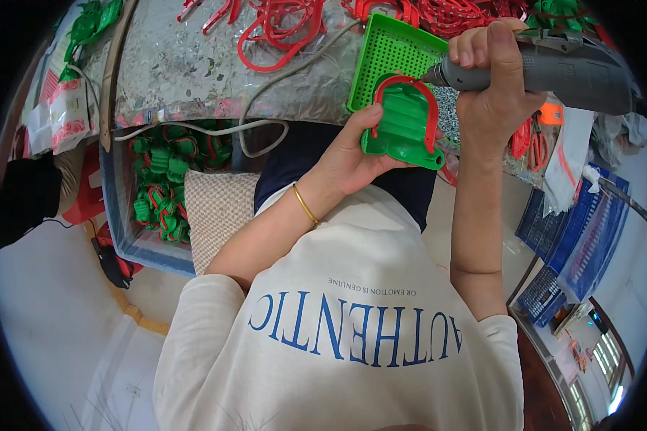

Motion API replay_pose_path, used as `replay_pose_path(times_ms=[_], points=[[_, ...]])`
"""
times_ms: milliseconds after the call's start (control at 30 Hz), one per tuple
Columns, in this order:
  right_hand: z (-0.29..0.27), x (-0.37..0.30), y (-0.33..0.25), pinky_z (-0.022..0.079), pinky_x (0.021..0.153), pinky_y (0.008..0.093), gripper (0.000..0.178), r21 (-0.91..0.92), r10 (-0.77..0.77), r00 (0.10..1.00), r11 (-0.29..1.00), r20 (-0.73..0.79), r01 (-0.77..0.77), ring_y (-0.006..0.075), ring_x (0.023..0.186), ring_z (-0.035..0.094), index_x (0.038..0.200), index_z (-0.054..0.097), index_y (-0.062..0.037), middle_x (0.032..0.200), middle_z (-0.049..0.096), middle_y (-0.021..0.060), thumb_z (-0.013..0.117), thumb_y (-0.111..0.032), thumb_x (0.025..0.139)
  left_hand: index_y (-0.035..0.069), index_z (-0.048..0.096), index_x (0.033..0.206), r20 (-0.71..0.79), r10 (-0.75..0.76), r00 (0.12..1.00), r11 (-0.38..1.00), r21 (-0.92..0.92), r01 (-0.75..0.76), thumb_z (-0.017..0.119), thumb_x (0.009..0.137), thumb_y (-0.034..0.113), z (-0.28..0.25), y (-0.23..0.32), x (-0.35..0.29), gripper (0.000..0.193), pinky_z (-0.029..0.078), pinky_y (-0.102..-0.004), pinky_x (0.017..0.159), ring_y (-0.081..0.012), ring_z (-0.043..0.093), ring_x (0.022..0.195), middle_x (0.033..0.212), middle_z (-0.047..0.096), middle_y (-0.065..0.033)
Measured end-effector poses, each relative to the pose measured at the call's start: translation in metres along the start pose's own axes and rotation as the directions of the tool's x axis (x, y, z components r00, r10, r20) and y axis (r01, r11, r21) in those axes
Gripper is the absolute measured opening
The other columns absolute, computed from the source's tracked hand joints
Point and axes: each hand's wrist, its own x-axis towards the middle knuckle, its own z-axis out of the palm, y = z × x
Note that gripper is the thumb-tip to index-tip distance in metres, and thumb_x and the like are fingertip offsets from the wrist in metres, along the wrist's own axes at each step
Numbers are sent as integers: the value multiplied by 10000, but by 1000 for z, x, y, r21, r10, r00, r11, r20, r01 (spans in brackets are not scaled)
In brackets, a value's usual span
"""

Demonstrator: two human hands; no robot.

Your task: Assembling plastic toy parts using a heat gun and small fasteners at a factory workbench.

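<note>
Green-and-red piece (402,118), left edge tight in left grip (349,156), beside power tool (575,75) tight in right grip (492,93)

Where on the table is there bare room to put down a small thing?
The widest bare-looking patch of the table lies between the wooden strip and the grey cable. A narrow one lies between the cable and the green basket. The far edge is crowded with red parts, and the right side holds an orange item and a white sheet.

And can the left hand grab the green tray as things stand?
Probably not: the left hand is taken up holding the green piece, though the tray looks close, just beyond it.
</note>
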Motion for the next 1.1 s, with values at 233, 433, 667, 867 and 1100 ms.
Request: replay_pose_path(times_ms=[233,433,667,867,1100], points=[[-3,-2,5,412,569,319,118,-48,-60,996,997,71,64,152,581,482,874,533,-18,632,449,35,638,-68,898,51,411,1381,-25,5,1000,1000,6,-5,597,916,356,-1,1,1,587,452,-520,1025,-277,552,1209,1306,550,-130],[1,-11,6,416,576,322,108,-117,-139,990,983,28,142,159,583,483,879,523,-4,628,455,40,614,-55,906,47,433,1363,-45,14,999,1000,20,-13,582,925,357,3,1,0,557,459,-518,1017,-273,553,1204,1290,559,-126],[-14,17,-17,413,600,314,92,24,-33,998,999,61,32,154,620,487,912,539,-24,660,466,33,619,-68,907,37,429,1363,-26,-32,999,999,-6,32,532,933,438,10,5,1,597,464,-498,1009,-316,550,1206,1294,554,-183],[-51,33,28,477,650,253,207,-359,-103,988,923,115,138,135,709,599,1045,580,70,877,635,110,646,-21,872,34,409,1385,-47,-66,997,996,-71,62,521,932,471,6,2,5,640,471,-477,1002,-324,545,1216,1310,540,-215],[-42,33,51,418,454,236,150,-318,-63,973,948,-222,-11,83,514,549,945,577,-52,663,589,6,699,-92,868,25,391,1396,-31,-62,998,996,-59,60,509,935,487,5,2,6,663,463,-489,1008,-345,524,1239,1328,517,-236]])
